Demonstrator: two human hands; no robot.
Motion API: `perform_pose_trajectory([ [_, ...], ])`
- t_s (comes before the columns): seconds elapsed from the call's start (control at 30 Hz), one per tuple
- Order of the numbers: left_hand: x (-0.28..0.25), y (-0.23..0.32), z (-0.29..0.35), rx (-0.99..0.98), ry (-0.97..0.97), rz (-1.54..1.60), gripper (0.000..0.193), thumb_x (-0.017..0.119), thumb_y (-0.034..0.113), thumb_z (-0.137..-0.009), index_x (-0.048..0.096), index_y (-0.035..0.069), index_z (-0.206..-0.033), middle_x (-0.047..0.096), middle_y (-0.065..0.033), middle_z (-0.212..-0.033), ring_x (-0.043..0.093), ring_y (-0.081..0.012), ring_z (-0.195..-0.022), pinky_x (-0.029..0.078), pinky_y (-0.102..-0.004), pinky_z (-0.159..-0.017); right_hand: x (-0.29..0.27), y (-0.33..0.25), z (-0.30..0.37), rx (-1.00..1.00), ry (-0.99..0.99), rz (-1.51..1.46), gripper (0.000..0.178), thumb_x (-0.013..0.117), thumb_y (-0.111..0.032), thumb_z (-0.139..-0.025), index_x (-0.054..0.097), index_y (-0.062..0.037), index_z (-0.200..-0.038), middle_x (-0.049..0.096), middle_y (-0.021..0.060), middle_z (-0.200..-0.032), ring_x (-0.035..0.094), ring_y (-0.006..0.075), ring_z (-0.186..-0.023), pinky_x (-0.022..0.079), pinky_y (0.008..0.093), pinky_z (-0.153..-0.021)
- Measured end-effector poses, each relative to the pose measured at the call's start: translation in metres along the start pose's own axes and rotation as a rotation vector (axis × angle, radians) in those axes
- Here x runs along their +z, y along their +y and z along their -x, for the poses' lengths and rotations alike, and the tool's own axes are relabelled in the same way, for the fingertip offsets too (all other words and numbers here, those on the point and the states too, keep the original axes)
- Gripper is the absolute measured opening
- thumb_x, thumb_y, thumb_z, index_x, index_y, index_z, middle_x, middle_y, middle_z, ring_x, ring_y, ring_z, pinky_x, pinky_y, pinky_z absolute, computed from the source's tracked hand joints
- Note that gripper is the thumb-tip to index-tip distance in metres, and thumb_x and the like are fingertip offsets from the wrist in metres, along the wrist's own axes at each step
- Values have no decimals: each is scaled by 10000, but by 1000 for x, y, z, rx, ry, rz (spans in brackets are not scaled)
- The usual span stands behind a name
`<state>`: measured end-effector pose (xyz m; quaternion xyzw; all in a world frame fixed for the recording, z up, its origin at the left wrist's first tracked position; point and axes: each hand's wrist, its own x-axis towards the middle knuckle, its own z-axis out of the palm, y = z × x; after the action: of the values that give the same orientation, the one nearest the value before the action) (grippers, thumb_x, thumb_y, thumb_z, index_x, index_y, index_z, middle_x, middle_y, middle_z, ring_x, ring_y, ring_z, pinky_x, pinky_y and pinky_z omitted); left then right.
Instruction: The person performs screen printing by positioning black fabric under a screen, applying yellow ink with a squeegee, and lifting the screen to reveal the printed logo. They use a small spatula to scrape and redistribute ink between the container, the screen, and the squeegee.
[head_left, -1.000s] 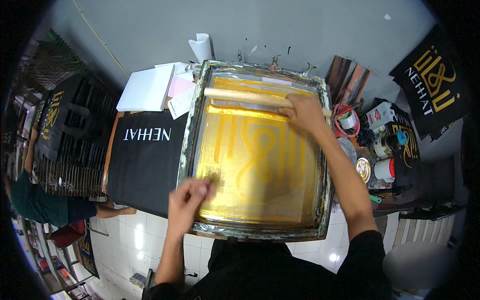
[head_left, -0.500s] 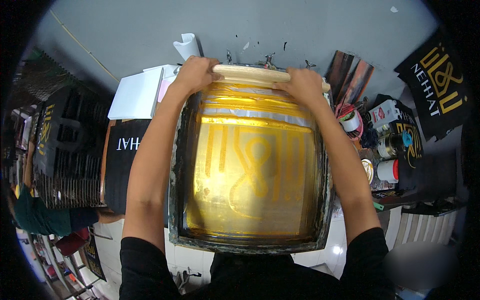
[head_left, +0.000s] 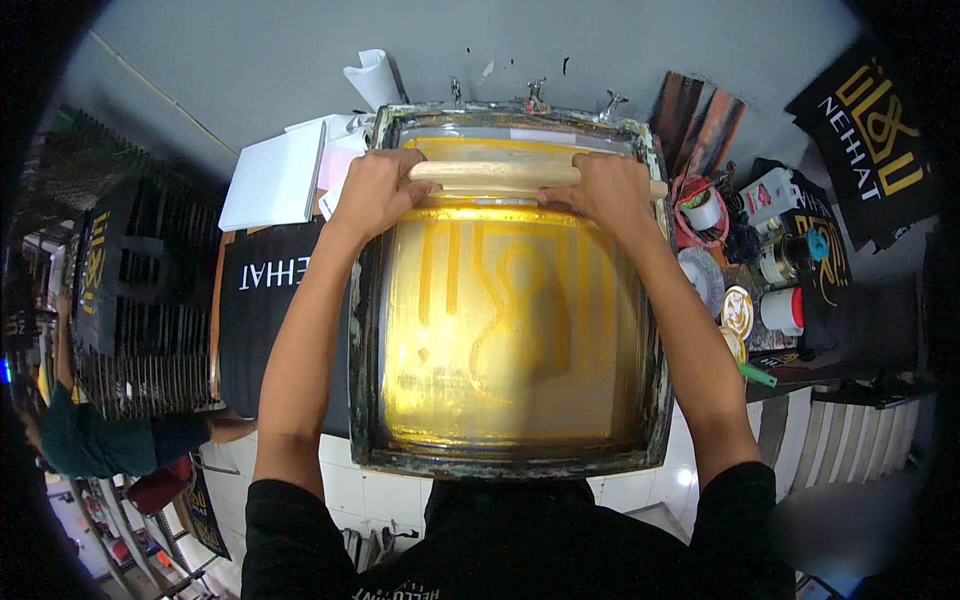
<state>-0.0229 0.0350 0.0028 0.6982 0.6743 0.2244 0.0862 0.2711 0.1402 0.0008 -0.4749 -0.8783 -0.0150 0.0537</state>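
Note:
A wooden-handled squeegee (head_left: 495,177) lies across the far part of a screen-printing frame (head_left: 510,464) in front of me. My left hand (head_left: 385,188) grips its left end, and my right hand (head_left: 612,190) closes round the right part, with the handle's tip jutting out past it. Shiny gold ink (head_left: 470,212) forms a band along the near side of the squeegee. On the mesh (head_left: 560,400), coated in gold, a design of strokes and loops shows through. The squeegee's blade is hidden under the handle. What lies beneath the screen cannot be seen.
Left of the frame are a black printed cloth (head_left: 290,320) and a stack of white sheets (head_left: 275,185). Ink tubs, a red-lidded jar (head_left: 782,310) and a green-handled tool (head_left: 757,375) crowd the right. Metal clamps (head_left: 535,92) stand behind. Another person's green sleeve (head_left: 95,435) shows far left.
Both hands have drawn the squeegee toward me from the frame's far end, and the gold band has moved nearer with it. My view has shifted slightly.

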Motion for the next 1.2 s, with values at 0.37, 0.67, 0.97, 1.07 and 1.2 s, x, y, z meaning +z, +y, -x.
perform_pose_trajectory([
  [0.37, 4, 29, 102, 94, 65, -34, 282, 781, 272, -831, 738, 36, -980, 728, -142, -900, 689, -325, -827, 533, -410, -726, 11, -24, 101, -75, 182, -20, 670, 762, -720, -671, 709, -59, -768, 721, 120, -799, 713, 306, -739, 560, 430, -654],
  [0.67, -2, 62, 190, 64, 40, -14, 261, 804, 215, -797, 731, 45, -982, 698, -142, -846, 648, -329, -756, 510, -420, -704, 0, -50, 193, -16, 67, -72, 535, 787, -600, -722, 700, -79, -804, 704, 109, -838, 705, 317, -804, 561, 451, -679],
  [0.97, -15, 102, 289, 103, -15, 50, 276, 786, 96, -735, 705, 25, -988, 691, -138, -888, 652, -337, -820, 487, -421, -786, -8, -80, 301, -27, 43, -102, 329, 820, -313, -636, 628, -87, -778, 617, 78, -769, 666, 309, -779, 532, 455, -633],
  [1.07, -9, 105, 311, 111, 36, 56, 279, 784, 74, -716, 712, 22, -981, 690, -120, -869, 639, -330, -796, 485, -415, -775, -7, -86, 321, -29, 78, -121, 332, 830, -238, -574, 622, -95, -789, 615, 68, -794, 650, 294, -778, 514, 446, -643],
  [1.2, 2, 88, 337, 76, 47, 84, 749, 901, 218, -646, 572, 45, -1296, 654, -170, -1195, 624, -332, -1094, 445, -475, -1000, -1, -92, 334, -58, 181, -115, 272, 778, -213, -600, 622, -98, -791, 621, 63, -824, 652, 285, -800, 510, 431, -678],
])
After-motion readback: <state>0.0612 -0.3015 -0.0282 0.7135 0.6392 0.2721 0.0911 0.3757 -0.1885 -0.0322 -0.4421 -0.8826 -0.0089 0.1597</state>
